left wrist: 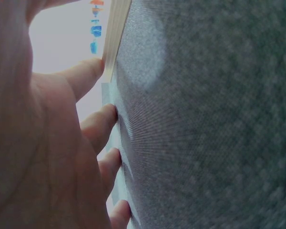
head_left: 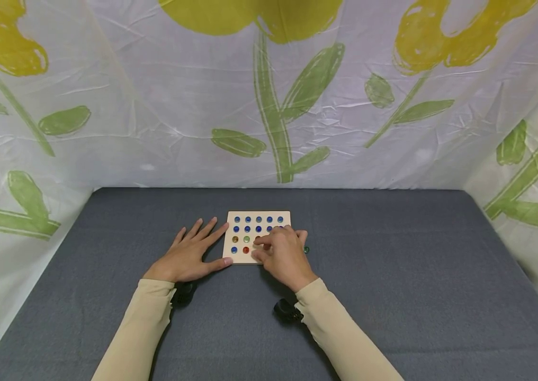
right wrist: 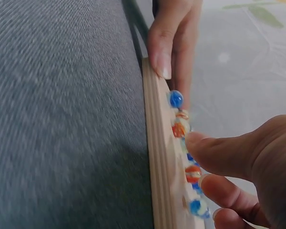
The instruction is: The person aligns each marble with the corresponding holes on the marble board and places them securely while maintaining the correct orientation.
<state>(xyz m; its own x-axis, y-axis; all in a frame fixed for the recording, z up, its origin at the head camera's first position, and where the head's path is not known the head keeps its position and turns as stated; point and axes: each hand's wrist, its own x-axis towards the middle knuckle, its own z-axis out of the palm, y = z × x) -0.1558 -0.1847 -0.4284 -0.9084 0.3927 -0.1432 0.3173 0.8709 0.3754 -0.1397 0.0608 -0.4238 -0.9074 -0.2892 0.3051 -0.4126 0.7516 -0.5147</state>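
Observation:
A pale wooden board (head_left: pixel 240 260) lies on the grey cloth, with rows of glass marbles in it, blue ones (head_left: pixel 248 219) in the two far rows. My left hand (head_left: pixel 185 259) is spread flat at the board's left side, its thumb resting on the near left corner. Over the near rows, my right hand (head_left: pixel 288 256) bends its thumb (right wrist: pixel 205 148) and fingers close together beside a red marble (head_left: pixel 245 250). The right hand hides part of the board, and I cannot tell whether a marble is between its fingertips.
A green marble (head_left: pixel 306 250) lies on the cloth just right of the board, beside the right hand. Grey cloth (head_left: pixel 393 275) covers the table, and a white curtain (head_left: pixel 169 106) with printed yellow flowers hangs behind it and at both sides.

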